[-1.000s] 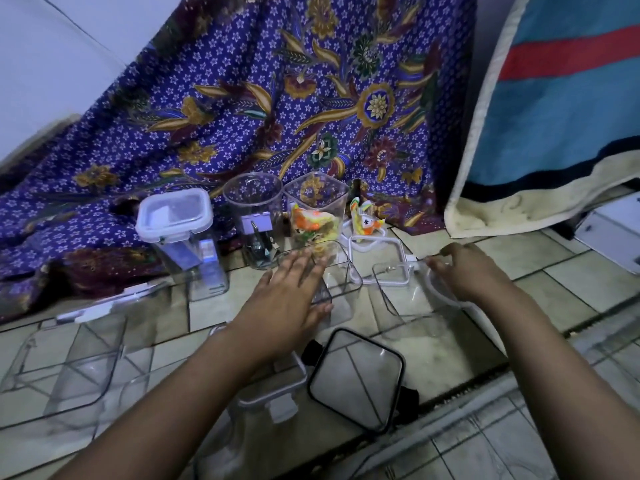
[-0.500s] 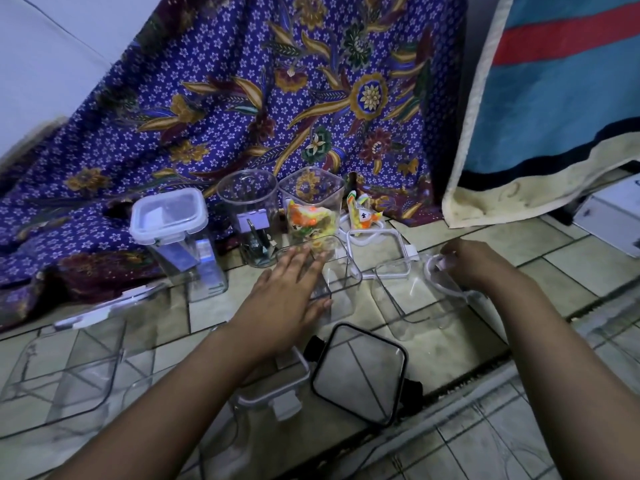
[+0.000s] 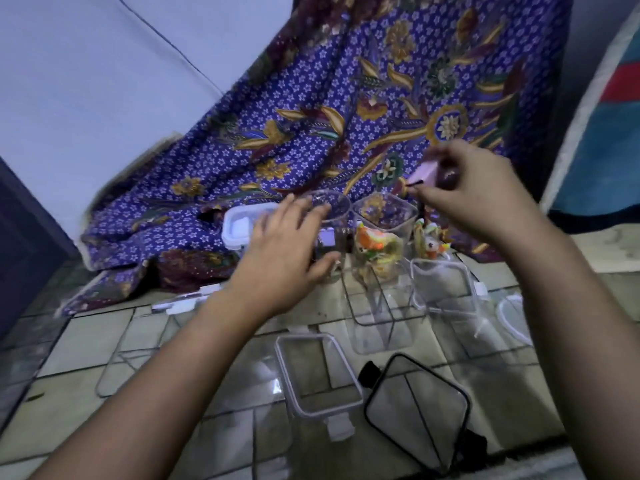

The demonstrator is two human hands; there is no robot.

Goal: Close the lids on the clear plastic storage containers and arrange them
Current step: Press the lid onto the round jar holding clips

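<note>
While your left hand (image 3: 280,251), fingers spread, is bracing the round clear container (image 3: 330,209) before the patterned cloth (image 3: 311,133), your right hand (image 3: 474,199) is pinching a pinkish piece (image 3: 431,174) raised beside it, presumably for capping.

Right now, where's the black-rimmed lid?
The lid lies low, right of centre in the head view, on the floor between the white-rimmed container and the right forearm.

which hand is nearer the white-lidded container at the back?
Left. The left hand is just beside the white-lidded container, fingers spread, overlapping its edge in view. The right hand is raised well to its right, pinching a small pink object.
</note>
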